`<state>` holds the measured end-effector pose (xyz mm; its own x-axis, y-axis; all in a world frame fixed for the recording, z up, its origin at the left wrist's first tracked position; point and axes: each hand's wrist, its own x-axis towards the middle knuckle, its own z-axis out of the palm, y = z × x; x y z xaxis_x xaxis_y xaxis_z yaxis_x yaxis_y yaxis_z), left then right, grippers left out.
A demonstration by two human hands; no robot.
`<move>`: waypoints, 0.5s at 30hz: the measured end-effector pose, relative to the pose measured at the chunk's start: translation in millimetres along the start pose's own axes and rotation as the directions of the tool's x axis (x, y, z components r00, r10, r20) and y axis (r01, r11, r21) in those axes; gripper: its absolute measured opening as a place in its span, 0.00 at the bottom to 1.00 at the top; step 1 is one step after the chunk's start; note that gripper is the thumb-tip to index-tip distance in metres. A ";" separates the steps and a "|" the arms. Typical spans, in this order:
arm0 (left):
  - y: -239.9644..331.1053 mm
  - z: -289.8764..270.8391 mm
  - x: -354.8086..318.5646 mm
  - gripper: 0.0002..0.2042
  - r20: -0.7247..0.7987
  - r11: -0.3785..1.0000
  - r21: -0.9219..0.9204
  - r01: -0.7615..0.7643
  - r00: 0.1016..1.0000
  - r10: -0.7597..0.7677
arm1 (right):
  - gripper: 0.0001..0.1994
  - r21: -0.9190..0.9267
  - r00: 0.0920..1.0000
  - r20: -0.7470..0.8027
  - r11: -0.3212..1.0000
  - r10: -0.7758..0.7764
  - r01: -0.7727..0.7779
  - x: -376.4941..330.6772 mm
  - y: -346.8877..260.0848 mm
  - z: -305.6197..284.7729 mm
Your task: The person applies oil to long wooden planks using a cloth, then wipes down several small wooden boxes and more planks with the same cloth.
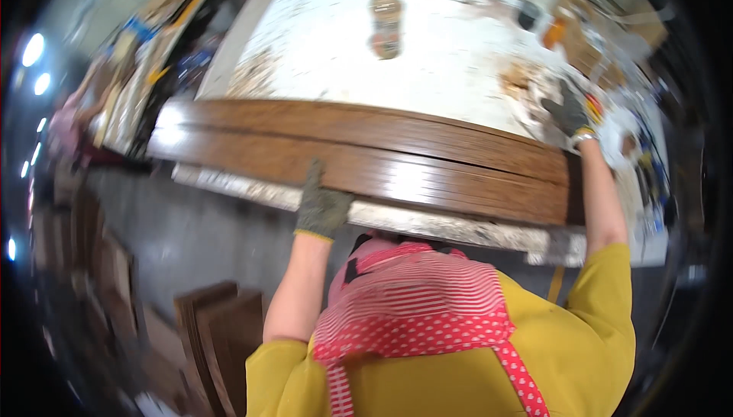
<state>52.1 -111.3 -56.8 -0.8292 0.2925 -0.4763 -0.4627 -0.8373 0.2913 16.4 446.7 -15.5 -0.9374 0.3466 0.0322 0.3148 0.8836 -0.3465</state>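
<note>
Two long brown wooden boards (pixel 450 180) lie side by side across the front of the white worktable, with a dark seam between them. My left hand (pixel 324 207), in a dark grey work glove, is at the front edge of the nearer board. One finger stretches over the board's top and the others look folded at the edge, partly hidden. My right hand (pixel 569 109), also gloved, reaches past the boards' right end with fingers apart. Nothing shows in it. Just right of it lies a small red and yellow object (pixel 594 108), too blurred to name.
A bottle of brown drink with a yellow cap (pixel 385 24) stands on the worktable (pixel 321 43). Brown scraps (pixel 519 81), a clear plastic bag (pixel 618 127) and cardboard (pixel 584 47) crowd the right side. Brown panels (pixel 217 333) stand at lower left. Another person (pixel 69 123) is at far left.
</note>
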 end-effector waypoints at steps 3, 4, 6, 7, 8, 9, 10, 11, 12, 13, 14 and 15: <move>-3.9 2.5 -9.1 0.30 0.043 0.991 -0.109 0.081 0.996 -0.077 | 0.48 0.016 0.983 0.169 0.997 -0.076 0.074 42.8 12.3 39.8; -8.0 13.9 -22.9 0.28 -0.010 0.995 -0.098 0.015 1.000 -0.016 | 0.44 -0.048 0.967 0.254 0.998 -0.032 0.045 52.5 10.1 51.4; -6.0 24.5 -51.1 0.26 -0.064 0.995 -0.077 -0.060 0.996 0.055 | 0.33 -0.078 0.973 0.088 0.973 -0.211 0.218 70.1 40.5 72.0; -6.8 19.0 -64.1 0.24 -0.068 0.987 0.071 -0.142 0.987 0.147 | 0.27 -0.010 0.989 0.095 0.993 -0.117 0.118 88.3 52.5 74.8; -5.0 10.6 -75.0 0.22 -0.072 0.949 0.214 -0.231 0.965 0.251 | 0.26 0.059 0.987 0.046 0.987 -0.153 0.151 91.0 36.6 71.8; 4.0 -1.4 -80.7 0.22 -0.081 0.945 0.207 -0.253 0.958 0.274 | 0.23 0.117 0.987 0.025 0.981 -0.161 0.157 89.0 13.5 62.5; 19.6 -21.4 -86.4 0.21 -0.188 0.852 0.353 -0.388 0.862 0.470 | 0.25 0.183 0.985 0.078 0.973 -0.155 0.139 75.5 -27.2 38.6; 38.5 -35.4 -92.5 0.19 -0.252 0.729 0.506 -0.461 0.730 0.636 | 0.26 0.240 0.983 0.128 0.966 -0.132 0.098 55.8 -62.8 15.3; 67.9 -26.4 -95.2 0.19 -0.230 0.594 0.673 -0.440 0.639 0.734 | 0.24 0.454 0.971 0.080 0.876 -0.225 0.165 42.1 -79.5 8.9; 106.7 -17.9 -89.9 0.18 -0.180 0.442 0.808 -0.389 0.552 0.815 | 0.23 0.633 0.954 0.010 0.740 -0.300 0.226 25.3 -100.0 2.1; 144.7 -25.2 -84.2 0.20 0.156 -0.023 0.938 -0.347 0.359 0.920 | 0.24 0.661 0.928 0.055 0.710 -0.368 0.242 -0.5 -163.8 -8.8; 184.0 -34.5 -76.1 0.22 0.505 -0.470 0.860 -0.198 0.199 0.840 | 0.25 0.684 0.891 0.099 0.681 -0.443 0.262 -26.8 -237.5 -16.2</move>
<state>40.9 -303.5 4.4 -0.7117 -0.4122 0.5688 0.1121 0.7327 0.6713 -30.8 232.7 81.1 -0.9895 -0.1133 0.0895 -0.1332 0.4771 -0.8687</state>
